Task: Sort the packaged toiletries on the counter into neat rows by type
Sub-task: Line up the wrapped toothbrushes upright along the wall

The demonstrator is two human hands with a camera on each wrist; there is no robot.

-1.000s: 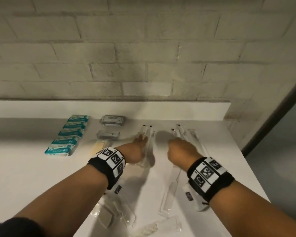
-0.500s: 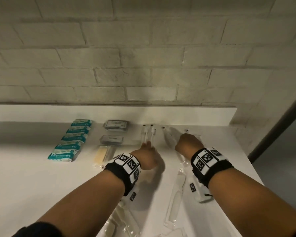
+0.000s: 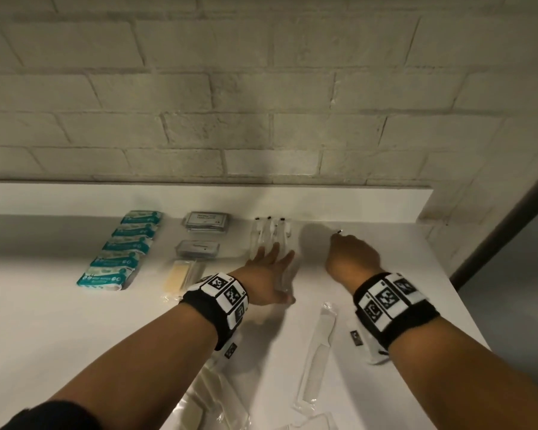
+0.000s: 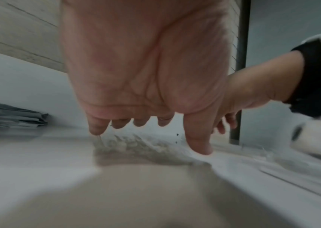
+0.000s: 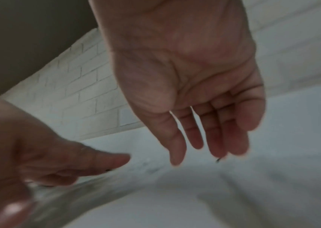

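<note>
Long clear packets with black tips (image 3: 269, 234) lie side by side near the back wall. My left hand (image 3: 272, 256) rests flat on their near ends with straight fingers; the left wrist view shows the fingertips (image 4: 97, 129) pressing the crinkled wrap (image 4: 128, 143). To the right, my right hand (image 3: 343, 246) reaches to one more black-tipped packet (image 3: 339, 232), mostly hidden under it. In the right wrist view the right hand (image 5: 204, 146) has loose, straight fingers and grips nothing, with the dark tip (image 5: 218, 160) just past them.
A row of teal packets (image 3: 118, 252) lies at the left. Beside it are grey sachets (image 3: 207, 221), a second grey stack (image 3: 198, 248) and a wrapped yellow bar (image 3: 180, 276). A wrapped white comb (image 3: 317, 352) and more clear packets (image 3: 218, 398) lie nearer me. The counter's edge (image 3: 466, 290) runs along the right.
Both hands have slid toward the back wall. The left hand went from curled to flat. The clear group at the back shows three black tips instead of two.
</note>
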